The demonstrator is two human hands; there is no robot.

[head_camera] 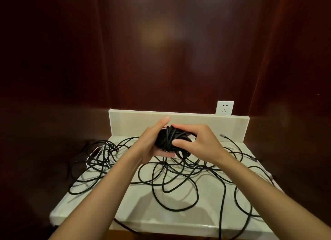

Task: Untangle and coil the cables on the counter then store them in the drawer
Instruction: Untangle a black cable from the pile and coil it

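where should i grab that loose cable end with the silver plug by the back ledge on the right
Pinch the silver plug itself, or the cable just behind it, coming from above with the right hand. It lies flat on the counter, apart from the tangle, so the rigid tip is probably the easiest hold. Both hands now hold the black bundle.

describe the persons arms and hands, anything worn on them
Both forearms are bare right to the bottom of the frame: no sleeves show. The left hand and right hand wear no gloves, and no watch, ring or bracelet shows. Fingernails look short and unpainted.
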